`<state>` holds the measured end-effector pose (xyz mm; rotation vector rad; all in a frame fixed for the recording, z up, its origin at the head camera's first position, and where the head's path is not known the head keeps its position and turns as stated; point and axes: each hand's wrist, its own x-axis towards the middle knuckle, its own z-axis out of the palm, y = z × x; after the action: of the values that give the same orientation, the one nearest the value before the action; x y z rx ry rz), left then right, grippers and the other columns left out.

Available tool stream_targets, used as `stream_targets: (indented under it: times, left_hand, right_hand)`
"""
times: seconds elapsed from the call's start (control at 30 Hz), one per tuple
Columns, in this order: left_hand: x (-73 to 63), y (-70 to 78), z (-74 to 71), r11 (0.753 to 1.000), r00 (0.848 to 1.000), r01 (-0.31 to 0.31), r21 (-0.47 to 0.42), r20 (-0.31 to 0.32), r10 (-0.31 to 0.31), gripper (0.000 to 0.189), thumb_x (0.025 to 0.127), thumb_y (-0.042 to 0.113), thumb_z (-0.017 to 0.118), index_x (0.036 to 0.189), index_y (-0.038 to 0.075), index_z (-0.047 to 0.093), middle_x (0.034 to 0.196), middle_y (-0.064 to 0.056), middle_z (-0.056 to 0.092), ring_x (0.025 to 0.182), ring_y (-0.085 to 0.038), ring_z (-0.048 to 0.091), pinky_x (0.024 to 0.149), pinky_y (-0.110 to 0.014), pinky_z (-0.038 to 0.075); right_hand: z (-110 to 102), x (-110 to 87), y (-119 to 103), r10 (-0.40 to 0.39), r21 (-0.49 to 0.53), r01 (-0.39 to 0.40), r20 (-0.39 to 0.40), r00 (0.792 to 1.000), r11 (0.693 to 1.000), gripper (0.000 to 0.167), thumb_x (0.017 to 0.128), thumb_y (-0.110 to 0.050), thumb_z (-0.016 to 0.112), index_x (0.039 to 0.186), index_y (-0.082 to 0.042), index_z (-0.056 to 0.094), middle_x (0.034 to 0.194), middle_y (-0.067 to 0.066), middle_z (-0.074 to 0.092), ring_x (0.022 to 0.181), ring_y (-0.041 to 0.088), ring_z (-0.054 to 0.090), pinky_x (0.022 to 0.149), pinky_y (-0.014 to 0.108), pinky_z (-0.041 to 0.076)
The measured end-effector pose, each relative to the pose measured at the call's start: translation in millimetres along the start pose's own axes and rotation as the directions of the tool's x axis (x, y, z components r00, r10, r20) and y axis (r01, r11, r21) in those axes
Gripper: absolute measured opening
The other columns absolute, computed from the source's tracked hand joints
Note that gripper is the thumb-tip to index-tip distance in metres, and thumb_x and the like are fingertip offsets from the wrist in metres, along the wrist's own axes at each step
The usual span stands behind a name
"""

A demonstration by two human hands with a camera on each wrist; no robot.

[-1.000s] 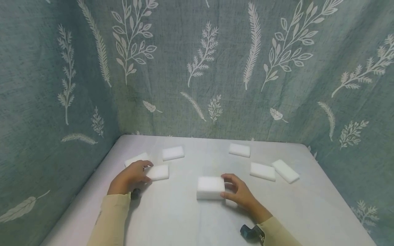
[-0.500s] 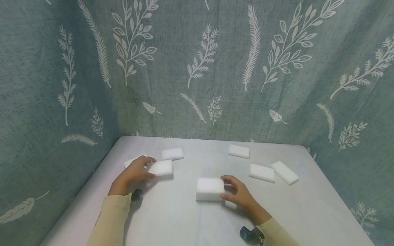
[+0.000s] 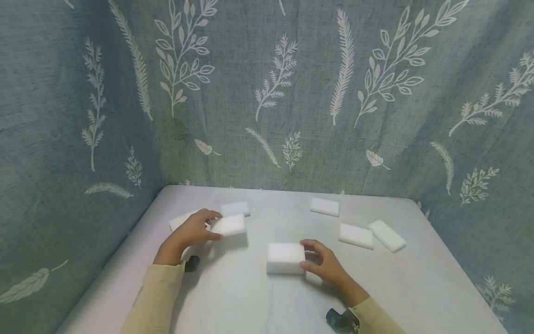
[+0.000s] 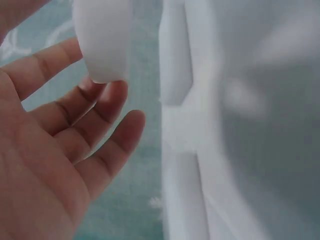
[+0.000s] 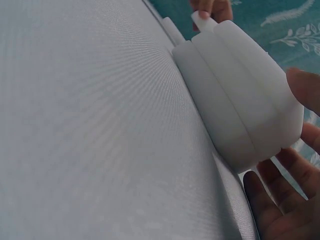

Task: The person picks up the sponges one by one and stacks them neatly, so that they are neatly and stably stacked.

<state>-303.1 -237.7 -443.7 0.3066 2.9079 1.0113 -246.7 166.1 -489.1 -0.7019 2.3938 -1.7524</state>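
Observation:
My left hand (image 3: pixel 193 230) pinches a white sponge (image 3: pixel 230 224) by its left end, thumb on the near side and fingers on the far side. A shadow falls on the table below that sponge, which is raised. In the left wrist view the sponge (image 4: pixel 103 42) stands between the fingertips, its upper part cut off by the frame. At the middle of the table my right hand (image 3: pixel 323 262) holds the right end of a stack of white sponges (image 3: pixel 285 258). The right wrist view shows a seam between layers of the stack (image 5: pixel 235 95), with fingers and thumb around its end.
One sponge (image 3: pixel 179 220) lies partly hidden behind my left hand, another (image 3: pixel 235 208) behind the lifted one. To the right lie three more: a back sponge (image 3: pixel 325 207), a middle sponge (image 3: pixel 356 235) and a slanted sponge (image 3: pixel 387 235). Patterned green cloth (image 3: pixel 267 153) encloses the white table (image 3: pixel 233 297).
My left hand has taken hold of the sponge, lifted it from the table and carried it rightward. My right hand stays on the stack.

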Motion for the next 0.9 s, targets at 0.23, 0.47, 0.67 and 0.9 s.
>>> stream_targets:
  times: [0.23, 0.47, 0.67, 0.9]
  left_hand:
    - [1.9, 14.5, 13.0, 0.998, 0.998, -0.056, 0.001, 0.036, 0.055, 0.067, 0.07, 0.031, 0.088, 0.127, 0.011, 0.061, 0.117, -0.008, 0.059, 0.109, -0.029, 0.054, 0.089, -0.046, 0.047]
    - [1.0, 22.0, 18.4, 0.998, 0.998, -0.063, 0.014, 0.027, 0.062, 0.066, 0.067, 0.031, 0.09, 0.124, 0.013, 0.062, 0.115, -0.006, 0.06, 0.107, -0.026, 0.055, 0.089, -0.045, 0.047]
    - [-2.3, 34.7, 13.1, 0.991, 0.991, -0.13, 0.024, -0.031, 0.131, 0.067, 0.069, 0.04, 0.088, 0.124, 0.012, 0.062, 0.115, -0.005, 0.06, 0.106, -0.028, 0.056, 0.088, -0.047, 0.047]
    - [-5.4, 44.7, 11.6, 0.984, 0.984, -0.177, 0.017, -0.028, 0.178, 0.066, 0.071, 0.044, 0.086, 0.125, 0.014, 0.062, 0.114, -0.002, 0.059, 0.106, -0.025, 0.055, 0.089, -0.046, 0.047]
  right_hand:
    - [0, -2.8, -11, -0.009, -0.003, 0.009, 0.012, 1.0, 1.0, 0.055, 0.084, -0.003, 0.074, 0.132, 0.008, 0.049, 0.134, 0.027, 0.05, 0.122, 0.046, 0.049, 0.102, 0.052, 0.038]
    - [3, 0.5, 5, -0.019, -0.008, 0.019, 0.005, 1.0, 1.0, 0.056, 0.085, -0.006, 0.074, 0.133, 0.006, 0.049, 0.134, 0.026, 0.05, 0.121, 0.046, 0.05, 0.101, 0.052, 0.04]
    - [2, 5.6, 31, -0.006, -0.017, 0.006, -0.013, 1.0, 1.0, 0.056, 0.085, -0.01, 0.075, 0.135, -0.002, 0.051, 0.135, 0.021, 0.051, 0.12, 0.04, 0.053, 0.101, 0.044, 0.043]
    - [-1, 5.7, 33, -0.017, -0.017, 0.017, -0.016, 1.0, 1.0, 0.056, 0.084, -0.018, 0.077, 0.133, -0.006, 0.053, 0.134, 0.018, 0.053, 0.118, 0.038, 0.055, 0.1, 0.042, 0.044]
